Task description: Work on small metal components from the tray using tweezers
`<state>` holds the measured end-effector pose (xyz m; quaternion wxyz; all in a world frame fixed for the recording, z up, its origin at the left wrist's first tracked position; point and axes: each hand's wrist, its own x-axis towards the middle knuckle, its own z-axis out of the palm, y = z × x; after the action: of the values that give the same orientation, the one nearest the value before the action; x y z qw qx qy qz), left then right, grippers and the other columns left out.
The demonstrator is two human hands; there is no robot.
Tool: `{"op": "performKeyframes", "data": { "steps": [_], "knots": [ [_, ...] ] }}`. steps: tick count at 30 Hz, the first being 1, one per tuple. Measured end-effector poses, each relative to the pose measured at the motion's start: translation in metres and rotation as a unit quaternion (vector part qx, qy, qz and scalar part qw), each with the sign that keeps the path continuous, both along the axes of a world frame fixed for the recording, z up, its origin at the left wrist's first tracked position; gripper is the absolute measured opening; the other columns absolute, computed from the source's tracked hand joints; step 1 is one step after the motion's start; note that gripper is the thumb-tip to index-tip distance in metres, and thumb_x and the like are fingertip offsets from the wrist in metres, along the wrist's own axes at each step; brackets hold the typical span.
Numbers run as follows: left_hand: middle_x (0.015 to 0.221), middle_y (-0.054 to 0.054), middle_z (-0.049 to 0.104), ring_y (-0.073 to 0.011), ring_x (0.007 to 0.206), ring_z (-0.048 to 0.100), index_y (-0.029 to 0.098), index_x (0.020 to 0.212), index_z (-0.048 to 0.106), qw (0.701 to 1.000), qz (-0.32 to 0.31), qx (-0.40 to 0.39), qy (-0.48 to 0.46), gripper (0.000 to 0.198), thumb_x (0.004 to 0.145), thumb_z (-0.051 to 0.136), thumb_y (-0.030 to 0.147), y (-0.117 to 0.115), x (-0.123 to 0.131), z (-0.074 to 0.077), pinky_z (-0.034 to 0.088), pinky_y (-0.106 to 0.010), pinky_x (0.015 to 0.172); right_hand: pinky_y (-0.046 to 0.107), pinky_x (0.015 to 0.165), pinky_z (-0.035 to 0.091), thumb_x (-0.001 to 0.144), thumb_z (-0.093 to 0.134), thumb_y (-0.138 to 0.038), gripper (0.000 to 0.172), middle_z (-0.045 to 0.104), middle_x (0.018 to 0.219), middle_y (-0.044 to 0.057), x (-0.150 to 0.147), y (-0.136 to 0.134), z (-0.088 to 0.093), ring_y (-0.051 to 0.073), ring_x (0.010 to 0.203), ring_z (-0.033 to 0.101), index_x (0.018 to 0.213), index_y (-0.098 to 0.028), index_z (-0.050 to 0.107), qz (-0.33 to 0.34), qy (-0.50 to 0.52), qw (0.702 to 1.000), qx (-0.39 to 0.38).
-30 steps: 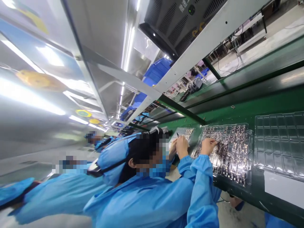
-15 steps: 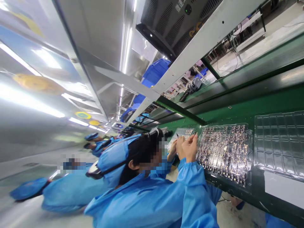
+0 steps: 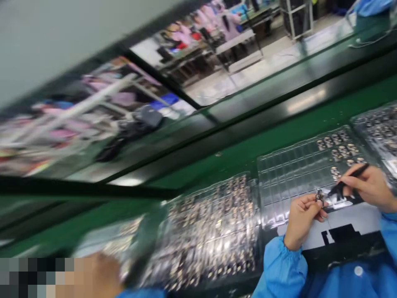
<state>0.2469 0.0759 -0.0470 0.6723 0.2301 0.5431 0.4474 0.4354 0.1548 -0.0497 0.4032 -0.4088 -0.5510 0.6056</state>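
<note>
My left hand (image 3: 302, 219) pinches a small electronic part (image 3: 319, 198), dark with metallic bits, between thumb and fingertips. My right hand (image 3: 374, 188) is closed around black tweezers (image 3: 356, 174), their tip pointing left and close to the part; whether they touch I cannot tell. Behind both hands lies a clear plastic tray (image 3: 282, 178) with small cells, holding several similar parts at its upper right. Below my hands are a white sheet (image 3: 367, 219) and a flat black shape (image 3: 343, 234) on it.
Left of me, a clear tray (image 3: 198, 231) is packed with small parts. A co-worker's hand (image 3: 105, 275), blurred, is beside another tray (image 3: 125, 231). A further filled tray (image 3: 383, 128) lies at the right. A dark rail (image 3: 263, 107) runs behind the green bench (image 3: 229, 155).
The view has swung right and down from the co-worker and ceiling to the bench. Both my hands, the held part and the tweezers are now in sight.
</note>
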Motion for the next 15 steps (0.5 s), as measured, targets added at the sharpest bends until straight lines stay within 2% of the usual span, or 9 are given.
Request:
{"op": "performKeyframes", "data": {
  "steps": [2, 5, 10, 15],
  "knots": [
    [0.066, -0.007, 0.067, -0.0090, 0.048, 0.055, 0.008, 0.083, 0.066, 1.000, -0.026, -0.006, 0.010, 0.032, 0.065, 0.072, 0.034, 0.005, 0.005, -0.007, 0.042, -0.018, 0.046, 0.026, 0.042, 0.049, 0.077, 0.070, -0.047, 0.033, 0.061, 0.052, 0.004, -0.008, 0.002, -0.007, 0.018, 0.044, 0.058, 0.073, -0.016, 0.060, -0.005, 0.018, 1.000, -0.012],
    [0.057, -0.005, 0.064, -0.0098, 0.048, 0.056, 0.009, 0.084, 0.066, 0.998, -0.050, -0.019, 0.032, 0.030, 0.067, 0.070, 0.033, 0.006, 0.004, -0.008, 0.043, -0.019, 0.048, 0.025, 0.039, 0.049, 0.074, 0.072, -0.047, 0.036, 0.062, 0.050, 0.004, -0.018, 0.003, -0.009, 0.018, 0.041, 0.058, 0.073, -0.015, 0.058, -0.001, 0.039, 0.999, -0.033],
    [0.062, -0.007, 0.066, -0.0107, 0.051, 0.058, 0.008, 0.083, 0.066, 0.998, -0.051, -0.027, 0.037, 0.029, 0.068, 0.069, 0.034, 0.005, 0.002, -0.004, 0.045, -0.019, 0.051, 0.024, 0.039, 0.049, 0.072, 0.075, -0.045, 0.035, 0.062, 0.049, 0.005, -0.021, -0.003, 0.000, 0.017, 0.041, 0.058, 0.072, -0.014, 0.058, 0.013, 0.047, 0.998, -0.050],
    [0.077, -0.009, 0.069, -0.0139, 0.061, 0.063, 0.009, 0.087, 0.066, 0.999, -0.035, -0.026, 0.014, 0.031, 0.066, 0.072, 0.030, 0.006, 0.002, -0.006, 0.048, -0.021, 0.054, 0.024, 0.040, 0.050, 0.070, 0.076, -0.047, 0.037, 0.062, 0.049, 0.004, -0.021, -0.004, 0.001, 0.017, 0.042, 0.059, 0.070, -0.014, 0.059, 0.022, 0.037, 0.998, -0.055]
  ]
}}
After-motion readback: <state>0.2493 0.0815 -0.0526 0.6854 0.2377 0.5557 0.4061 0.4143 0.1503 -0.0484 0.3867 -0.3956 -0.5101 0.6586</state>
